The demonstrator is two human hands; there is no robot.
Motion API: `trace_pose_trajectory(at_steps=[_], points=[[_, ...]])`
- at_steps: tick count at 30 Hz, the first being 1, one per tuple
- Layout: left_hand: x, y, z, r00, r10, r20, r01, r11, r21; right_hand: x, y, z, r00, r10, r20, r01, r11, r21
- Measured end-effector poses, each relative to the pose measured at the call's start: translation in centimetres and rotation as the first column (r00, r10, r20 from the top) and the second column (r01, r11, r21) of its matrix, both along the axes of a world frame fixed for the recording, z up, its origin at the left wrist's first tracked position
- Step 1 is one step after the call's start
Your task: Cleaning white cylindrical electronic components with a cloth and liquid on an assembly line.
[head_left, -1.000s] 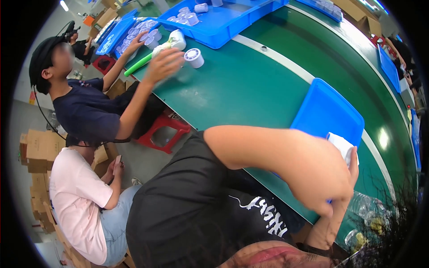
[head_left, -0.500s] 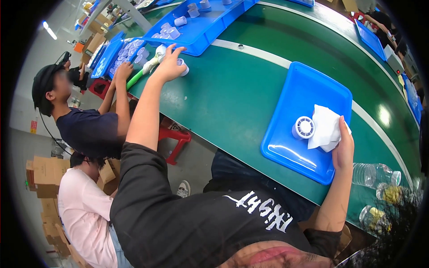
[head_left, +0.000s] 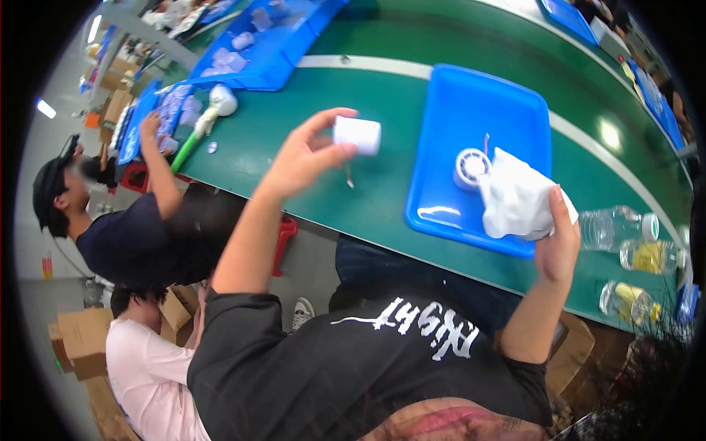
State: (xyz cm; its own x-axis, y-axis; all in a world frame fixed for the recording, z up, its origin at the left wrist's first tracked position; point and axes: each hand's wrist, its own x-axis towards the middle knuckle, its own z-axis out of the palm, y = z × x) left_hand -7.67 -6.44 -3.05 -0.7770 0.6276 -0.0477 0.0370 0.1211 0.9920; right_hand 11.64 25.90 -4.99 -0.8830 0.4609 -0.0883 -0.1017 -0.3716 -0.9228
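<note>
Left hand (head_left: 312,151) has a short white plastic-looking cylinder (head_left: 359,136) pinched, right hand (head_left: 560,237) grips crumpled white cloth (head_left: 515,195) (I'd pinch gently, keeping that thin dangling strand (head_left: 349,176) clear).

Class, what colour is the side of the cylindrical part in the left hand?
White; the cylindrical part shows best in the head view.

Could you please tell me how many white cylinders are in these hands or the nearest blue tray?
2: one white cylinder in the left hand, another in the blue tray beside the white cloth in the right hand. The cloth may hide more.
</note>
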Motion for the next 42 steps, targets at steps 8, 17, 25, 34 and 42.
trace_pose_trajectory(at_steps=[8,17,25,34,42], points=[[10.1,10.7,-1.2,0.915,-0.327,0.236,0.169,0.842,0.512,2.8,-4.9,-0.8,0.999,0.024,-0.024,-0.028,0.987,-0.157],[11.1,11.8,-0.3,0.922,-0.365,0.129,0.304,0.889,0.343,4.7,-4.9,-0.2,0.988,-0.107,-0.115,0.042,0.886,-0.461],[10.4,10.8,-0.9,0.913,-0.386,-0.132,0.404,0.900,0.162,4.4,-4.7,-0.7,0.989,-0.024,-0.143,-0.070,0.787,-0.613],[10.2,11.2,-1.3,0.973,-0.221,-0.069,0.231,0.942,0.243,3.6,-4.2,0.6,0.933,-0.045,-0.356,0.359,0.174,0.917],[10.4,11.3,-0.9,0.958,-0.225,0.177,0.179,0.954,0.242,1.7,-6.3,2.3,0.990,0.116,-0.086,0.083,0.029,0.996]])
